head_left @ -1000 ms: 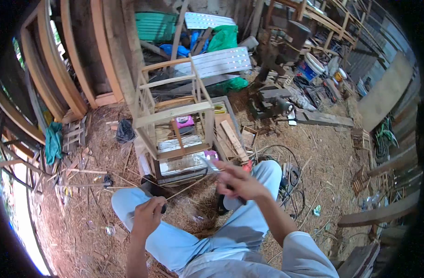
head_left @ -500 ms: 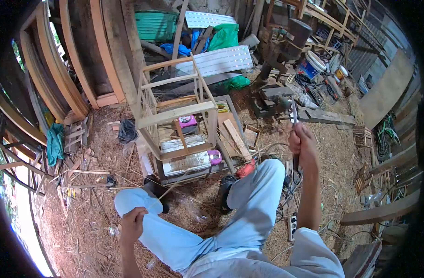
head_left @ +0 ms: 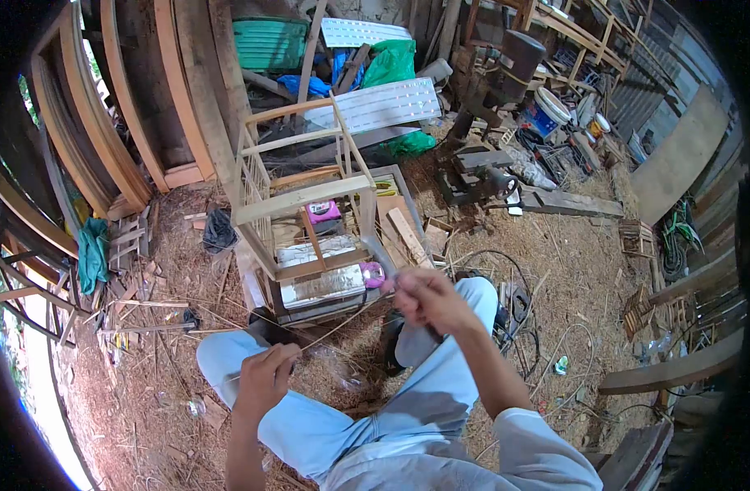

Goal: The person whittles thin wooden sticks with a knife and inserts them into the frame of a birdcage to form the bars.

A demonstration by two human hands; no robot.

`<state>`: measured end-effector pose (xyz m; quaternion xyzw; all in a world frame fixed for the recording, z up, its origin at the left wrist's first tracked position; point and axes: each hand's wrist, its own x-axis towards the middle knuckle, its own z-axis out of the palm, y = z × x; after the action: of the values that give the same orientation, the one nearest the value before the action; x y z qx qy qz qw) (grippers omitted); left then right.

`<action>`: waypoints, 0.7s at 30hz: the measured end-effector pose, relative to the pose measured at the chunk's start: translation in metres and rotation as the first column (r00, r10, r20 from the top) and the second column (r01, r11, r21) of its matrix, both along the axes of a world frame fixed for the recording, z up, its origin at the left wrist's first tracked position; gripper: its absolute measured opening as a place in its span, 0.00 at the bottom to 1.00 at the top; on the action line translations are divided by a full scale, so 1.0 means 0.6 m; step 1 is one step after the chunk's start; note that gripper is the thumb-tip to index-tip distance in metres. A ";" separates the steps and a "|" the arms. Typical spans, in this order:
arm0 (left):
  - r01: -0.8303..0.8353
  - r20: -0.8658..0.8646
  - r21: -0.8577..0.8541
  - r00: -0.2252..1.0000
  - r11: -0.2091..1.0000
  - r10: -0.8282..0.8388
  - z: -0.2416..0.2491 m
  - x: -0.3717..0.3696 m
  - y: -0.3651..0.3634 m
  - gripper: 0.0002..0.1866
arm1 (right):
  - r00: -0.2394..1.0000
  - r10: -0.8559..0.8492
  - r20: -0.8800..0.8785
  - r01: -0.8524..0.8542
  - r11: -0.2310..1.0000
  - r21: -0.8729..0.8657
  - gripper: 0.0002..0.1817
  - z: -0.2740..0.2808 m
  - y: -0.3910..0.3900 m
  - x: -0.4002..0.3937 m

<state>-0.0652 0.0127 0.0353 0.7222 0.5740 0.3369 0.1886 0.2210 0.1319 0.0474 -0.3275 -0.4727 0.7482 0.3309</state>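
Observation:
My left hand is closed above my left knee, pinching one end of a thin strip of wood or bamboo. The strip slants up and right toward my right hand. That hand is wrapped round a knife, its blade pointing up and left and its dark handle partly hidden by my fingers. Whether the blade touches the strip cannot be made out. Just beyond my hands, a wooden cage-like frame with thin bars on its left side stands on a low bench.
A pink packet and wooden pieces lie around the frame's base. A vise-like metal tool stands behind on the right, beside a bucket. Shavings and thin sticks cover the floor. A cable curls right of my leg.
My right hand has swung left and down with the knife, from the far right to beside the strip. My left hand has risen slightly and moved right, still holding the strip.

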 end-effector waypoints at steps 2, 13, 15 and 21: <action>0.021 0.011 0.021 1.000 1.000 -0.022 -0.010 -0.027 -0.018 0.08 | 0.942 -0.323 0.089 0.325 0.946 -0.012 0.15 0.010 0.025 0.052; 0.058 0.077 -0.001 0.995 0.998 -0.057 0.004 0.037 0.020 0.04 | 0.987 0.080 -0.141 -0.107 0.974 -0.199 0.19 -0.010 -0.044 -0.045; 0.085 0.040 -0.002 0.996 0.996 -0.085 0.003 0.031 0.025 0.05 | 0.987 0.143 -0.077 -0.149 0.984 -0.092 0.18 -0.006 -0.024 -0.038; 0.167 0.052 -0.125 0.986 0.978 -0.161 -0.003 0.007 0.002 0.09 | 0.970 0.199 0.137 -0.216 0.969 0.122 0.16 0.012 -0.014 0.001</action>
<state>-0.0611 0.0136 0.0336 0.7462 0.5290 0.2972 0.2739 0.2216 0.1234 0.0548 -0.2986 -0.5740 0.7229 0.2423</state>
